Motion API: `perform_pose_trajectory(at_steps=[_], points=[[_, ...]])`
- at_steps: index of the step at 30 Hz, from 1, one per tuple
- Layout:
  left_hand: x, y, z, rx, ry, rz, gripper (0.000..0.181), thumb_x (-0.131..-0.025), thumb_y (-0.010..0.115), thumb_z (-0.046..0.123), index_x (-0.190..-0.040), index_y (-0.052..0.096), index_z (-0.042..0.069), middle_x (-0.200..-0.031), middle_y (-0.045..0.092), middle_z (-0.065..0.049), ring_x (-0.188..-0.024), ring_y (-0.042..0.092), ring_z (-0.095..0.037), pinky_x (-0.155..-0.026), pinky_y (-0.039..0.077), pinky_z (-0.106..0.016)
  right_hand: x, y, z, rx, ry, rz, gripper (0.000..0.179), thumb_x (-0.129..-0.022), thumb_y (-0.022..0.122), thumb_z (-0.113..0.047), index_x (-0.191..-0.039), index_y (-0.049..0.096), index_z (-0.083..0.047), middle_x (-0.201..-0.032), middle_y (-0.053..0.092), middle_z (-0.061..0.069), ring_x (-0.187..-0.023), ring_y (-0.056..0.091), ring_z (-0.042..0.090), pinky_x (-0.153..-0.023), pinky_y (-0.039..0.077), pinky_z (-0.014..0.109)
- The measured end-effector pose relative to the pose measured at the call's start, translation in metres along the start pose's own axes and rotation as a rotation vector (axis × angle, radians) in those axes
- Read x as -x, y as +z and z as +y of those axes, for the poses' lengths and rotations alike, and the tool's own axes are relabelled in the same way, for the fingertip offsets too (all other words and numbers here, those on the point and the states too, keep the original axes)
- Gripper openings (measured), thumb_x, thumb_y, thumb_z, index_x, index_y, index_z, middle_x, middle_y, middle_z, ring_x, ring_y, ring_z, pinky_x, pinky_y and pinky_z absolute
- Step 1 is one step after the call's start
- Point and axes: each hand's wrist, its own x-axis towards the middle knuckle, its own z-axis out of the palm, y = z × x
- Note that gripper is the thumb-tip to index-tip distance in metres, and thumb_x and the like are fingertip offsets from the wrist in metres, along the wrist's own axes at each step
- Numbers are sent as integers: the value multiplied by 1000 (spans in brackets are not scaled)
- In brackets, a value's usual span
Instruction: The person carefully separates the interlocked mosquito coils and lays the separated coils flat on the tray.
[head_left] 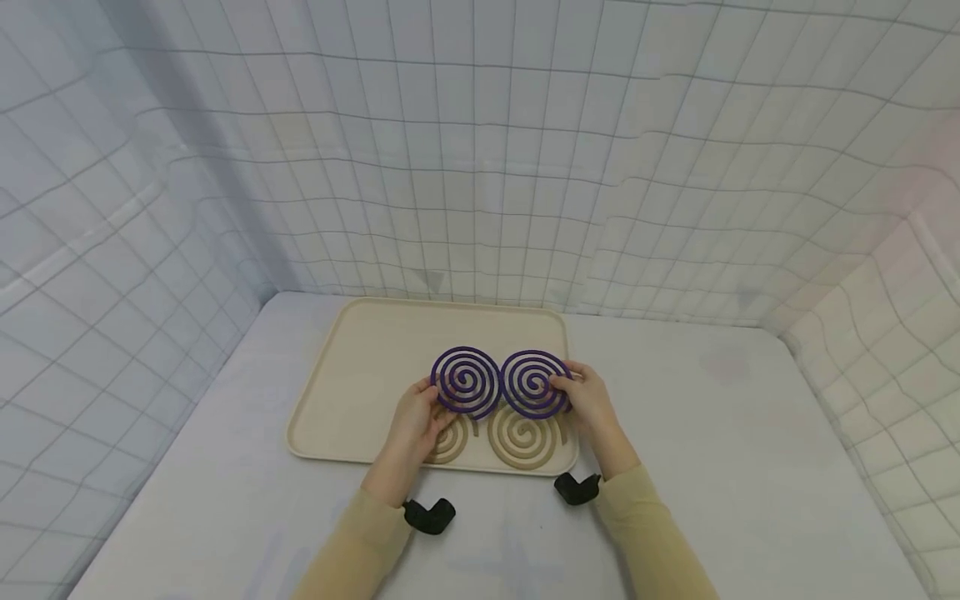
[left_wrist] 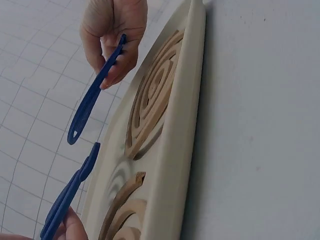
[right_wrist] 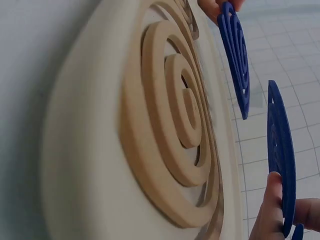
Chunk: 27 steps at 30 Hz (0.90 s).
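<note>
My left hand [head_left: 411, 421] grips the outer left edge of a dark blue-purple mosquito coil [head_left: 464, 379]. Another coil of the same colour, the right mosquito coil [head_left: 535, 383], is pinched at its right side by my right hand [head_left: 591, 402]. Both are held up above the tray, side by side; the wrist views show a gap between them. Beneath lie tan mosquito coils: one [head_left: 522, 432] in the tray's front right corner, the other [head_left: 450, 454] to its left, partly hidden by my left hand.
The cream tray [head_left: 367, 358] has a raised rim, and its left part is bare. It stands on a white table [head_left: 675, 400], against a white grid-patterned curtain [head_left: 480, 167] at the back and sides. A black wrist device [head_left: 430, 517] sits at each sleeve.
</note>
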Motion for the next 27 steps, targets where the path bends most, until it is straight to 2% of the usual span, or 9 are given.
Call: perform_pose_trajectory(at_steps=[3, 7, 11, 17, 19, 21, 23, 27], points=[[-8, 1, 3, -33, 18, 25, 41, -104, 32, 2, -144, 29, -9, -123, 54, -13, -94, 59, -8, -93, 52, -31, -5, -2, -1, -6, 1, 8, 50, -93, 60, -2, -139, 43, 5, -131, 54, 25, -88, 61, 11, -71, 50, 16], [-18, 4, 6, -102, 58, 51, 43, -100, 35, -7, -142, 27, -10, -138, 47, -26, -97, 60, -12, -77, 54, -17, -9, -4, -3, -1, 0, 3, 50, -94, 59, -1, -140, 41, 6, -129, 54, 25, -89, 61, 12, -71, 50, 16], [-27, 6, 8, -141, 100, 87, 47, -96, 39, -13, -141, 26, -12, -140, 46, -33, -103, 61, -20, -73, 54, -14, -11, -5, -5, 13, 7, -3, 51, -94, 59, -1, -141, 41, 5, -128, 54, 25, -90, 61, 14, -70, 50, 17], [-37, 9, 11, -196, 102, 155, 47, -94, 44, -12, -140, 33, -10, -138, 50, -31, -114, 58, -29, -70, 54, -12, -14, -7, -6, 8, 26, -11, 51, -94, 58, -1, -142, 40, 3, -127, 53, 23, -92, 61, 15, -72, 51, 17], [-39, 8, 12, -222, 106, 171, 46, -94, 45, -12, -139, 35, -10, -138, 50, -31, -114, 58, -29, -72, 54, -13, -15, -8, -6, 8, 26, -12, 52, -95, 58, -2, -143, 40, 3, -127, 53, 23, -95, 61, 16, -73, 51, 17], [-39, 7, 13, -293, 121, 195, 45, -94, 46, -10, -139, 38, -10, -138, 50, -31, -115, 57, -30, -78, 54, -18, -15, -8, -7, 11, 26, -14, 52, -95, 58, -2, -143, 39, 3, -128, 53, 23, -96, 61, 17, -74, 51, 17], [-38, 5, 13, -393, 145, 215, 45, -95, 47, -8, -139, 41, -9, -141, 48, -30, -123, 54, -33, -94, 52, -28, -15, -8, -8, 14, 30, -17, 52, -95, 58, -3, -143, 39, 3, -129, 53, 23, -97, 61, 17, -74, 51, 17], [-34, 1, 12, -609, 217, 222, 46, -94, 48, -3, -140, 45, -5, -148, 42, -28, -139, 39, -39, -116, 33, -45, -14, -7, -13, 4, 30, -24, 52, -95, 58, -1, -143, 38, 5, -129, 52, 24, -94, 60, 16, -73, 51, 17]])
